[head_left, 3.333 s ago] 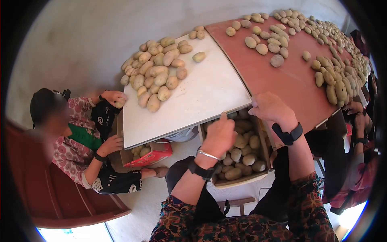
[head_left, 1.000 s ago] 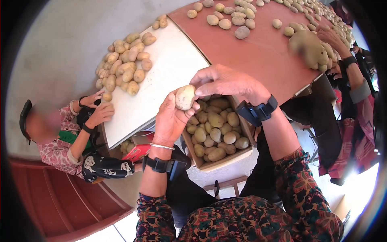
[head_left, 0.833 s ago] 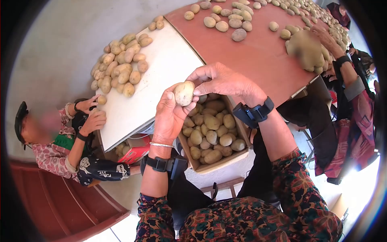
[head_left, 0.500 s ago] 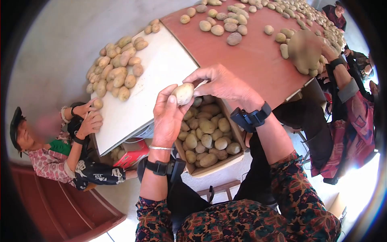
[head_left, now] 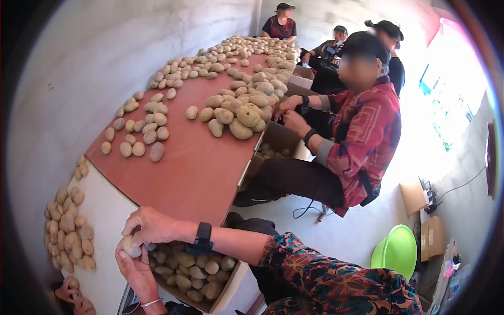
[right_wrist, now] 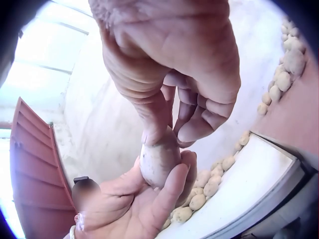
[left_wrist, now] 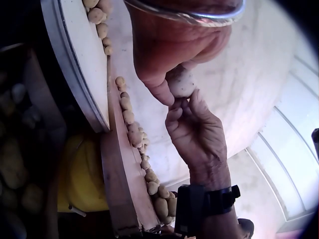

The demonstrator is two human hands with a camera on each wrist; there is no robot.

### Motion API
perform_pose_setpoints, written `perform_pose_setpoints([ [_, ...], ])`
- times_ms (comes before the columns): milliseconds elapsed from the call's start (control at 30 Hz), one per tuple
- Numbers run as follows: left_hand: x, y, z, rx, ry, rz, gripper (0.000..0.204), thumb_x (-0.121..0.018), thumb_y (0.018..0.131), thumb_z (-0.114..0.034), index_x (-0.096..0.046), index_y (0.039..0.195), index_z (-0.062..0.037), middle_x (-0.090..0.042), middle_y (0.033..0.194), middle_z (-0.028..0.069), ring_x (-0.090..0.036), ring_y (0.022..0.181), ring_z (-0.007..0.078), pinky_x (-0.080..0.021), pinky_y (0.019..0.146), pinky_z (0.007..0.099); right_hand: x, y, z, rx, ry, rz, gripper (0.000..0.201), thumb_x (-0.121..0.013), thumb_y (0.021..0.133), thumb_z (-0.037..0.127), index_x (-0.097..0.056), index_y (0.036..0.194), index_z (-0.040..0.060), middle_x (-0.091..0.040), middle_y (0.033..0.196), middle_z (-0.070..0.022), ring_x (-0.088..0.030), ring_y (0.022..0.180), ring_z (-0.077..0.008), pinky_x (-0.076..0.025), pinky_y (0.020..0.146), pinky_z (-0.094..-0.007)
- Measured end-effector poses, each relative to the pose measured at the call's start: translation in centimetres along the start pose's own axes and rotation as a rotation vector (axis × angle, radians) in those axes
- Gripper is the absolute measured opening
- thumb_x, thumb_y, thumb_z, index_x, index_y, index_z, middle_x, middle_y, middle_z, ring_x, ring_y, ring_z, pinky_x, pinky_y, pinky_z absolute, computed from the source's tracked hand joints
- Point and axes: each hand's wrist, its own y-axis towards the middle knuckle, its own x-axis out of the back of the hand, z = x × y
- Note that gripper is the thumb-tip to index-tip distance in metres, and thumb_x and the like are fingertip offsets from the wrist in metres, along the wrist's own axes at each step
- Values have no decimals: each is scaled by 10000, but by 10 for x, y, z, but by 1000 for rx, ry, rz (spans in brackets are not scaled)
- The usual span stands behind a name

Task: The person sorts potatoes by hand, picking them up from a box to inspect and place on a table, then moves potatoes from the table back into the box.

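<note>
A pale potato (head_left: 131, 247) with small dark specks is held above the corner of the white board (head_left: 113, 210). My left hand (head_left: 137, 277) grips it from below, thumb on one side and fingers on the other, as the right wrist view shows. From above, my right hand (head_left: 153, 226) pinches the upper end of the potato between thumb and fingertips. Right below both hands stands a cardboard box (head_left: 234, 286) filled with potatoes (head_left: 184, 260). In the left wrist view the potato (left_wrist: 180, 82) shows between the two hands, partly covered by the fingers.
Potatoes are heaped on the white board's far left (head_left: 68, 226) and along the red table (head_left: 173, 184). A seated person (head_left: 367, 121) works at the table's right side; others sit farther back. Another person's hands (head_left: 73, 296) show at lower left. A green basin (head_left: 396, 252) stands on the floor.
The head view has swung right. Earlier my left hand was over the box and my right by the board edge; since then both hands have come together on one potato, still held.
</note>
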Motion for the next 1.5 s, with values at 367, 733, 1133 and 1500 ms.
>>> perform_pose_setpoints([
  [367, 18, -3, 7, 236, -30, 231, 440, -362, 1033, -454, -505, 1183, -66, -564, 1000, 22, -529, 819, 88, -405, 638, 204, -25, -6, -2, 48, 93, -39, 191, -721, 688, 27, -679, 851, -63, -613, 843, -111, -615, 727, -174, -519, 619, -284],
  [733, 8, -10, 2, 264, 176, -132, 483, -376, 1007, -520, -527, 1145, -82, -544, 915, 12, -516, 763, 87, -375, 579, 221, -40, -5, -19, -190, 394, -19, 128, -654, 812, 90, -632, 763, -26, -587, 665, -19, -514, 541, -65, -418, 461, -224],
  [1133, -26, -26, -12, 204, 531, -106, 506, -633, 900, -333, -497, 1239, 18, -557, 1170, 137, -550, 1010, 247, -473, 888, 372, -32, -15, -7, -313, 232, -30, 194, -670, 815, 136, -581, 762, -27, -556, 639, -46, -514, 508, -98, -399, 429, -248],
  [1500, -39, -26, -10, 103, 800, -24, 332, -713, 849, -238, -591, 1003, 30, -594, 907, 86, -546, 813, 207, -478, 710, 373, -26, -12, -22, -193, -101, -56, 245, -767, 676, 149, -605, 718, -30, -627, 736, -133, -612, 698, -231, -493, 609, -356],
])
